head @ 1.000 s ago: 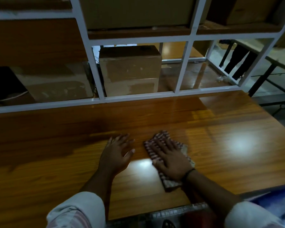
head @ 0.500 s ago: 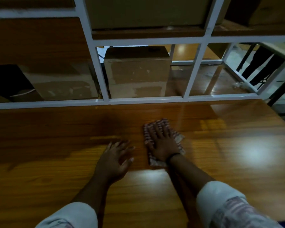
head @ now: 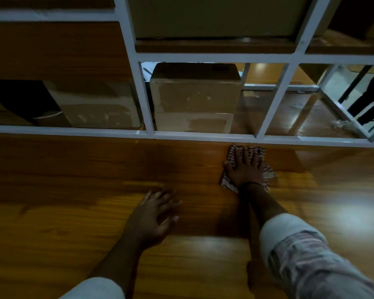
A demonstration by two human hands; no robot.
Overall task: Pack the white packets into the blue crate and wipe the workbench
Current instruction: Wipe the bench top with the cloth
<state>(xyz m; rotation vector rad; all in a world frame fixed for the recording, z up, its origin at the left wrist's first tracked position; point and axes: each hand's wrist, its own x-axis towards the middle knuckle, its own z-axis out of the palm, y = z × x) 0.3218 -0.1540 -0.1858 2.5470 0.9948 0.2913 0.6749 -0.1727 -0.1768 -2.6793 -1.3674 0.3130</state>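
My right hand [head: 245, 167] lies flat with spread fingers on a red-and-white checked cloth [head: 268, 169], pressing it onto the wooden workbench [head: 73, 190] close to the white frame at the back edge. My left hand [head: 153, 214] rests palm down on the bare wood, nearer to me and to the left of the cloth, fingers spread and holding nothing. No white packets and no blue crate show in this view.
A white metal shelf frame [head: 147, 98] borders the far edge of the bench. Behind it stand cardboard boxes [head: 194, 96], with another box [head: 99, 106] to the left. Dark legs of furniture [head: 367, 100] show at the far right.
My right hand has pushed the cloth away from me, from mid-bench up to the white frame. My left hand has stayed in place on the wood.
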